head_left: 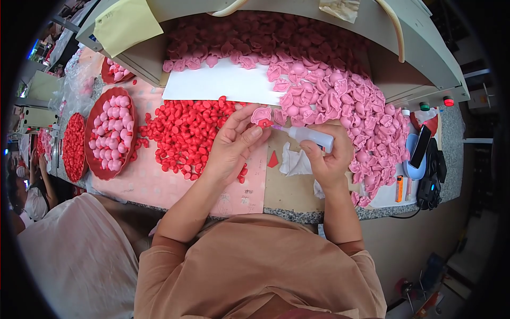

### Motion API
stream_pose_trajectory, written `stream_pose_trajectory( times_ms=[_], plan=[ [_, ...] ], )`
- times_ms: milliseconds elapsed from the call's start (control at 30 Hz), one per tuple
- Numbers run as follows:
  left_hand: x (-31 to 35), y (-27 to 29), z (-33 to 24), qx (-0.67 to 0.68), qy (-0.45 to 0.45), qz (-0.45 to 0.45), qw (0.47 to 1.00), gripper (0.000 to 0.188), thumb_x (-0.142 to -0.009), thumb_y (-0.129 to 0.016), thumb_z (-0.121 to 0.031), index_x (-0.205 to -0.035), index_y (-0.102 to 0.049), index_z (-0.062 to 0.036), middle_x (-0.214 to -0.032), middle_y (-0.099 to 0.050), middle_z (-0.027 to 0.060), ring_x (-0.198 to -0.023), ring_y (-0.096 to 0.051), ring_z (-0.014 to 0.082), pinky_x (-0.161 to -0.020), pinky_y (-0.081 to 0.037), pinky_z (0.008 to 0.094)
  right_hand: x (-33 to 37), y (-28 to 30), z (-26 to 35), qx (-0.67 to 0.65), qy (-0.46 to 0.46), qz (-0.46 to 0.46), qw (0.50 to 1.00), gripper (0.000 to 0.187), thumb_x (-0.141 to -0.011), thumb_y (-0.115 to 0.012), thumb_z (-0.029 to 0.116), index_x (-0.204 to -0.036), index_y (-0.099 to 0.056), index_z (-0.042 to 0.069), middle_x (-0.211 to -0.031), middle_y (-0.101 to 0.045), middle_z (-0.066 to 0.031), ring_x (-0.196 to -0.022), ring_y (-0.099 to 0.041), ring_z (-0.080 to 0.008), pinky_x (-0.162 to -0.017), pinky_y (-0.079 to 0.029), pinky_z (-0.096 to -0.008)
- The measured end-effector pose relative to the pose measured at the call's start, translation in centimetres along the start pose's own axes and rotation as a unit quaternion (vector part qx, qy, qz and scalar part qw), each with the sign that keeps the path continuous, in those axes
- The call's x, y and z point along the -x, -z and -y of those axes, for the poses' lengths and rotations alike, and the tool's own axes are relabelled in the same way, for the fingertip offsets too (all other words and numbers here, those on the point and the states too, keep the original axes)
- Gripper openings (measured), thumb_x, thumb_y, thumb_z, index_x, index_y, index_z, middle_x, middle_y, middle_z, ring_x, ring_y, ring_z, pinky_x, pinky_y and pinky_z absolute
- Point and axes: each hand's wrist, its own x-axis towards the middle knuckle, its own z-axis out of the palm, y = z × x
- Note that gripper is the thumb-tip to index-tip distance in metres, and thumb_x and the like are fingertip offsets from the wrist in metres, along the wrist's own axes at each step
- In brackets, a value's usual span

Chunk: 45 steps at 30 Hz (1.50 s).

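Between the thumb and fingers of my left hand (234,146) is a pink ruffled shell-shaped piece (260,115), with a small red piece (265,123) against its lower edge. My right hand (330,159) grips a pale squeeze bottle (314,138), tilted so its thin nozzle points left and meets or nearly meets the red piece. Whether anything flows from the tip is too small to tell. Left of my left hand lies a heap of glossy red pieces (183,135). Beyond and right of my hands spreads a big pile of pink ruffled pieces (345,106).
A grey hooded box (435,58) arches over the pile. At left stand a red tray of pink-and-red pieces (133,141) and a tray of red ones (73,146). A white cloth (295,161) and red scrap (273,159) lie below my hands; a phone (421,147) leans at right.
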Motion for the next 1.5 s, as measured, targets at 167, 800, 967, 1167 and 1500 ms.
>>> stream_pose_trajectory(
  times_ms=[167,800,967,1167,1500],
  plan=[
    [0.0,0.0,-0.1,0.003,-0.006,-0.001,1.0,0.043,-0.088,-0.054,-0.001,-0.128,-0.043,-0.0075,-0.131,-0.042,0.0054,-0.114,-0.047,0.0145,-0.1,-0.04,0.0353,0.2,0.1,0.1,0.007,-0.01,0.027,1.0,0.029,-0.073,-0.074,0.019,-0.088,-0.057,0.001,-0.077,-0.06,-0.0088,-0.064,-0.053,-0.0174,-0.057,-0.042,-0.0262],
    [0.1,-0.4,-0.2,-0.003,-0.021,-0.007,1.0,0.042,-0.087,-0.054,0.0,-0.128,-0.043,-0.0061,-0.128,-0.046,0.0069,-0.112,-0.049,0.0161,-0.099,-0.041,0.0349,0.0,0.6,-0.2,0.003,0.001,0.018,1.0,0.025,-0.073,-0.073,0.01,-0.089,-0.057,0.001,-0.079,-0.06,-0.0087,-0.064,-0.056,-0.0166,-0.056,-0.045,-0.0266],
    [-0.2,0.4,-0.7,0.03,-0.024,-0.012,0.999,0.041,-0.089,-0.052,-0.004,-0.129,-0.041,-0.0027,-0.12,-0.051,0.0071,-0.108,-0.052,0.0157,-0.097,-0.043,0.0355,-0.6,1.2,-0.3,-0.235,-0.225,-0.071,0.943,0.02,-0.081,-0.062,0.005,-0.095,-0.049,0.0,-0.084,-0.059,-0.0081,-0.066,-0.057,-0.0127,-0.062,-0.046,-0.0232],
    [-0.3,0.7,-1.6,0.077,-0.035,-0.022,0.996,0.042,-0.094,-0.048,-0.015,-0.132,-0.037,-0.0009,-0.109,-0.056,0.0058,-0.102,-0.055,0.0152,-0.096,-0.045,0.0356,-0.8,-0.6,-0.2,-0.271,-0.289,-0.029,0.918,0.021,-0.081,-0.057,-0.003,-0.097,-0.045,0.002,-0.08,-0.056,-0.0063,-0.07,-0.058,-0.0127,-0.062,-0.047,-0.0233],
    [-0.6,0.5,-2.1,0.112,-0.051,-0.008,0.992,0.047,-0.095,-0.045,-0.026,-0.133,-0.034,-0.0022,-0.107,-0.055,0.0049,-0.101,-0.054,0.0145,-0.093,-0.046,0.0356,1.1,-3.3,-1.2,0.195,-0.148,0.163,0.956,0.034,-0.073,-0.067,0.003,-0.104,-0.053,0.004,-0.098,-0.056,-0.0128,-0.092,-0.057,-0.0295,-0.076,-0.047,-0.0348]
  ],
)
